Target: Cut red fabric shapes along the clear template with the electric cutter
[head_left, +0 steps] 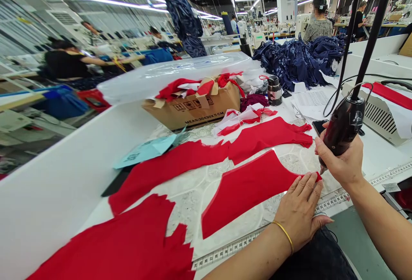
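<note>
A red fabric piece [244,190] lies flat on the patterned table surface, narrowing to a strip at its right end. My left hand [299,211], with a yellow bangle at the wrist, rests palm down on that narrow end, fingers stretched out. Wrapped round a black handheld tool [343,129] is my right hand [346,164]. The tool hangs from black rods, and its tip points down just beside the fabric's right end. Further red pieces lie behind [270,138] and at the front left [128,241].
A cardboard box [199,108] of red and white scraps stands at the back. Near it are a dark flask [274,91], a navy fabric pile [299,61] and a pale blue sheet [148,149]. A measuring tape [231,248] runs along the front edge. Other people sit farther off.
</note>
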A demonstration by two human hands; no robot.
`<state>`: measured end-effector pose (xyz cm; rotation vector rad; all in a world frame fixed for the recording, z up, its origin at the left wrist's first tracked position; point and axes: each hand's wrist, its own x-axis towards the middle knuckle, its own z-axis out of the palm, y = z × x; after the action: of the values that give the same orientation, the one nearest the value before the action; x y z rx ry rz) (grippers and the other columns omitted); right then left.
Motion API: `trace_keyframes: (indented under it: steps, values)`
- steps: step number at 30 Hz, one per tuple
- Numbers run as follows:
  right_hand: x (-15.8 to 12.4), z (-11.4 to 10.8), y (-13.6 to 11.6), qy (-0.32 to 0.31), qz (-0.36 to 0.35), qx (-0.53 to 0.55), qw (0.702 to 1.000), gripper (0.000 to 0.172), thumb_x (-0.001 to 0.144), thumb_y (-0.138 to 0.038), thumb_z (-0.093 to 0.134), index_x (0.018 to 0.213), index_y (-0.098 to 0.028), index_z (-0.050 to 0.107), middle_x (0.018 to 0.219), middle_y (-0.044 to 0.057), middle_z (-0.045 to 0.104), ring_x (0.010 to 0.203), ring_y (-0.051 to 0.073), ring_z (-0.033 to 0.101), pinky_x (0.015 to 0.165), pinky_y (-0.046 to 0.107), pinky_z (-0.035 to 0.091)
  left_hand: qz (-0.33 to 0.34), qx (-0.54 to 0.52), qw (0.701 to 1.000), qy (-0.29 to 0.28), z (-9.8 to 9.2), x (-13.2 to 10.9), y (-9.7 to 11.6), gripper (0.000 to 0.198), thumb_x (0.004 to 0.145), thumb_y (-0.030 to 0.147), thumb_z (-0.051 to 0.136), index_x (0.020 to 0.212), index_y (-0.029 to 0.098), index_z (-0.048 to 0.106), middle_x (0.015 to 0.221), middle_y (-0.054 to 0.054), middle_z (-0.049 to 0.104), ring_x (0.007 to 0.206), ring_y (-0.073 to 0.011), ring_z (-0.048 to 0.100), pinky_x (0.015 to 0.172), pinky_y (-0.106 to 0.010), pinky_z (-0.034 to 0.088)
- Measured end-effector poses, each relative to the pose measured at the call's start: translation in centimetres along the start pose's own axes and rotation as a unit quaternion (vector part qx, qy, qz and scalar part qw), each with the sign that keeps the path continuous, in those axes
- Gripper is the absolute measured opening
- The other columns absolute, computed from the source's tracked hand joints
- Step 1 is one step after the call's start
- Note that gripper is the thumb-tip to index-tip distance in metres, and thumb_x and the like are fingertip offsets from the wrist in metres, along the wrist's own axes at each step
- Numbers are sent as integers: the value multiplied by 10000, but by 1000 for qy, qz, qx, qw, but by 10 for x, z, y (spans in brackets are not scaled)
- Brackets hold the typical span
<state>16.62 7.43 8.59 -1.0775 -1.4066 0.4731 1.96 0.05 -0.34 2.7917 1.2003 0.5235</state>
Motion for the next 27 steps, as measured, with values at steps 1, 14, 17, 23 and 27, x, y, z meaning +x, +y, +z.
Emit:
trace_keyframes:
  steps: [1,14,17,23,27]
  values:
    - [0,0,0,1,-3,0,1000,284,785,-426,712,930,-236,558,661,-31,559,538,146,496,497,309,454,0,0,1000,1,0,0,0,791,1027,710,333,1523,105,448,1567,-179,498,1487,-283,438,1231,-411,364]
    - [-2,6,4,31,-50,-51,997,220,767,-401,679,831,-243,540,665,-21,580,574,168,544,556,330,483,2,10,1000,-3,-3,0,2,799,1023,717,328,1521,103,443,1565,-186,497,1485,-293,439,1225,-420,369]
    - [-2,3,8,31,-20,-34,999,255,778,-419,697,895,-237,563,682,-18,581,586,173,541,577,348,491,2,13,1000,-13,-13,-8,-5,753,1043,676,351,1521,100,436,1574,-194,483,1493,-295,427,1230,-433,368]
    - [8,13,15,43,-31,21,998,289,793,-453,720,899,-248,546,716,-13,564,628,177,535,600,364,501,-35,49,998,-6,-33,-36,-40,670,1067,588,396,1531,105,420,1584,-203,465,1508,-319,398,1211,-473,404]
    - [18,45,16,24,-39,55,997,276,794,-405,699,948,-248,532,728,-22,565,629,171,531,618,365,507,-68,53,996,11,-34,-45,-57,672,1063,607,396,1527,123,436,1583,-198,467,1502,-312,409,1197,-482,425]
